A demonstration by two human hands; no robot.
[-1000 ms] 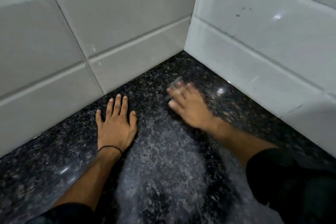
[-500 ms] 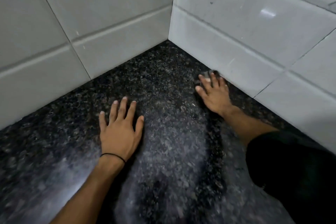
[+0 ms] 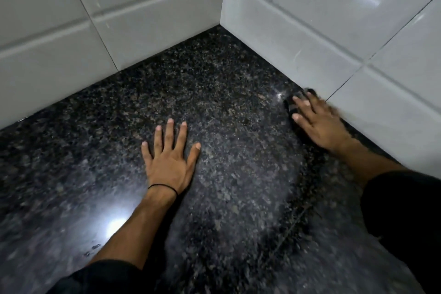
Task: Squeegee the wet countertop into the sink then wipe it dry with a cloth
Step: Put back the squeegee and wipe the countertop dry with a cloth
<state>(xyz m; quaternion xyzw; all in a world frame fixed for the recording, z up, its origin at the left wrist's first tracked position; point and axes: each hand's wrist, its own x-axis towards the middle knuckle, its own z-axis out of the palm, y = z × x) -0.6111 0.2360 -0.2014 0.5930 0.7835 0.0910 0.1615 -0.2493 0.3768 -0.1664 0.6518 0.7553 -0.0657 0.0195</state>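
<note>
My left hand (image 3: 170, 162) lies flat on the black stone countertop (image 3: 214, 93), fingers spread, holding nothing. It just leans there. My right hand (image 3: 318, 122) is far over on the right, pressed down on a small dark thing (image 3: 292, 102) that peeks out past my fingertips. I think it is the cloth, but it is blurry and mostly hidden, so I cannot say for sure. The hand lies on top of it, pushing it down more than gripping it.

The dark thing sits right at the foot of the right tiled wall (image 3: 334, 38), touching it or just beside it. The corner where the right wall meets the back wall (image 3: 143, 19) is up ahead of it and to the left. So the right hand is the near one, and the left hand is well apart from it.

The stone looks cloudy and streaky in the middle and near me, with a shiny spot by my left arm. I see no sink and no squeegee here.

I think I am in the wiping part now. The next rub should run along that wall line, so the edge gets dry too.
</note>
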